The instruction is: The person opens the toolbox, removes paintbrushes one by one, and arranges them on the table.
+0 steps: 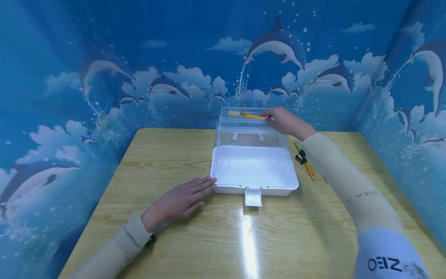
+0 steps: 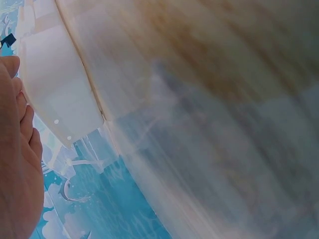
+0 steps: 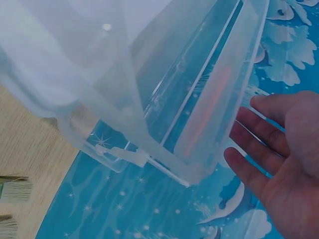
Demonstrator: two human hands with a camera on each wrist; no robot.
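Observation:
A white plastic storage box (image 1: 254, 190) stands on the table with its clear lid and tray (image 1: 251, 126) raised at the back and its front latch (image 1: 253, 197) hanging down. A paintbrush (image 1: 242, 114) with pale bristles and a yellow handle lies across the upper tray; in the right wrist view its orange handle (image 3: 209, 109) shows through the translucent wall. My right hand (image 1: 283, 122) is at the handle end, fingers apart and loosely bent, with nothing between them in the right wrist view. With straight fingers, my left hand (image 1: 184, 195) touches the box's front left corner.
More paintbrushes (image 1: 309, 170) lie on the table right of the box, partly under my right forearm; their bristles (image 3: 17, 190) show at the right wrist view's edge. A blue dolphin-print curtain (image 1: 195, 46) surrounds the wooden table (image 1: 160, 151) at the back and sides.

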